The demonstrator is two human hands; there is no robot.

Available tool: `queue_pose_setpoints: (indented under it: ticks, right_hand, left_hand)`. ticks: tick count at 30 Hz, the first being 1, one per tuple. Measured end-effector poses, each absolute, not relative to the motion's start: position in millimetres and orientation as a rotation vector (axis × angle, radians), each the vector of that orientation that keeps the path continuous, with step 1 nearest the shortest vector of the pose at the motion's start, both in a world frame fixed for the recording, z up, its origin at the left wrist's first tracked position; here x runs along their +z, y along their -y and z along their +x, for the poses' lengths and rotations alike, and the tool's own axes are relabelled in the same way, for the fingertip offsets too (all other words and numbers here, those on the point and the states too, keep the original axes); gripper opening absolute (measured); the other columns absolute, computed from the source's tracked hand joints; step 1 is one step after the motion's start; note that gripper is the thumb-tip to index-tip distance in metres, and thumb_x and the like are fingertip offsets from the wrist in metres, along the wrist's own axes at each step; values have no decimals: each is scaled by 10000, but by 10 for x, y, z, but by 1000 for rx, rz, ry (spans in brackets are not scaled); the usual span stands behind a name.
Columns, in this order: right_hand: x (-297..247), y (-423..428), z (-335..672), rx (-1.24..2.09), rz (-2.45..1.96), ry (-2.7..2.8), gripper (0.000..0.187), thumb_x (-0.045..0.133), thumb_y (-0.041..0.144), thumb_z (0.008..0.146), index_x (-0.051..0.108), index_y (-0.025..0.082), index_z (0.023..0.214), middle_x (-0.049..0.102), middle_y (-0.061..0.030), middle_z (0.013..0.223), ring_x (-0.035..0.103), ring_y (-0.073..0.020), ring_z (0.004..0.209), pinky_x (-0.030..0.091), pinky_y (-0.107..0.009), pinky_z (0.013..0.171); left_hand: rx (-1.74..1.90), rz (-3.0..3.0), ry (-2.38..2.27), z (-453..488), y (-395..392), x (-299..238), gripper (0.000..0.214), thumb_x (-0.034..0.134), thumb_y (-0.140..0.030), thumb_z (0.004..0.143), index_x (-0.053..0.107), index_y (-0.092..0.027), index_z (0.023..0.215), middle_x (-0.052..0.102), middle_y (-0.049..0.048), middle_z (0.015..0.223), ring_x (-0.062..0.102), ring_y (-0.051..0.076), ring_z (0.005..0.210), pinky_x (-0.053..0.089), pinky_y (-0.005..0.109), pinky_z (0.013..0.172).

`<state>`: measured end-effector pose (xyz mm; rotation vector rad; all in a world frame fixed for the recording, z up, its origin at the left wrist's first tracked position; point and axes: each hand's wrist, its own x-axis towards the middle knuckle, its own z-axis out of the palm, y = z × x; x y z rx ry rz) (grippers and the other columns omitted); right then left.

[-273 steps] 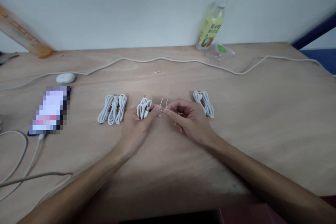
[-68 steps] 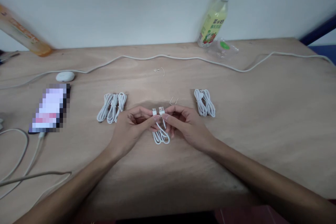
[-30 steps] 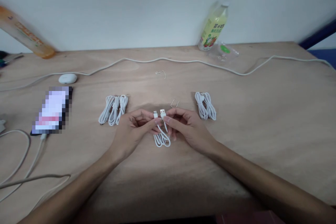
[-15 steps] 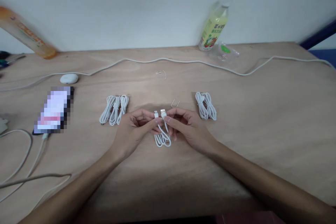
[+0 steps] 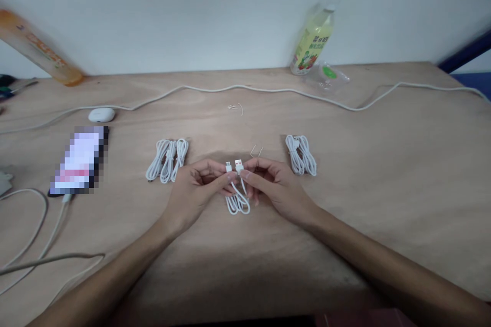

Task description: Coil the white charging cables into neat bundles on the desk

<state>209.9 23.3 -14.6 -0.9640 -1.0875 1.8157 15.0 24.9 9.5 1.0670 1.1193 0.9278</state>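
Note:
A white USB cable (image 5: 238,206) is held between my hands over the middle of the wooden table, its coiled loops hanging below my fingers. My left hand (image 5: 199,184) pinches the smaller plug (image 5: 229,166) between thumb and fingers. Beside it, my right hand (image 5: 274,181) pinches the wider USB plug (image 5: 239,164). Both plugs point away from me, side by side and slightly apart. Part of the coil is hidden behind my fingers. Several bundled white cables (image 5: 168,161) lie just left of my left hand, and two more bundles (image 5: 301,155) lie beyond my right hand.
Short twist ties (image 5: 256,151) lie just past my hands, with more ties (image 5: 236,108) farther back. A phone (image 5: 79,161) and white case (image 5: 102,115) are on the left. A long white cord (image 5: 238,87) crosses behind. Bottles (image 5: 312,41) stand by the wall.

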Motion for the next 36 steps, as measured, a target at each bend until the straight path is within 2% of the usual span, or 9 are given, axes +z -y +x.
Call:
queue_pose_setpoints:
  ticks: [10, 21, 36]
  right_hand:
    - [-155, -241, 2099, 1797, -964, 1114, 367, 873, 530, 872, 733, 195, 925, 688, 37, 673, 609, -95, 546, 505, -215, 517]
    - [-166, -245, 2104, 1813, -953, 1089, 360, 894, 514, 857, 736, 197, 920, 690, 38, 669, 609, -96, 543, 495, -214, 515]
    - [-182, -229, 2104, 1824, -940, 1108, 334, 831, 516, 912, 693, 212, 922, 672, 44, 651, 601, -103, 520, 488, -215, 477]
  left_hand:
    - [946, 1050, -1084, 150, -246, 71, 229, 977, -276, 744, 793, -159, 813, 811, -1, 687, 767, 119, 617, 661, 178, 635]
    - [952, 1053, -1080, 149, -245, 59, 239, 964, -321, 763, 791, -158, 792, 810, 11, 690, 776, 134, 632, 673, 199, 643]
    - [966, 1070, -1106, 123, -234, 53, 150, 956, -225, 750, 854, -178, 850, 841, 14, 729, 772, 127, 624, 645, 180, 633]
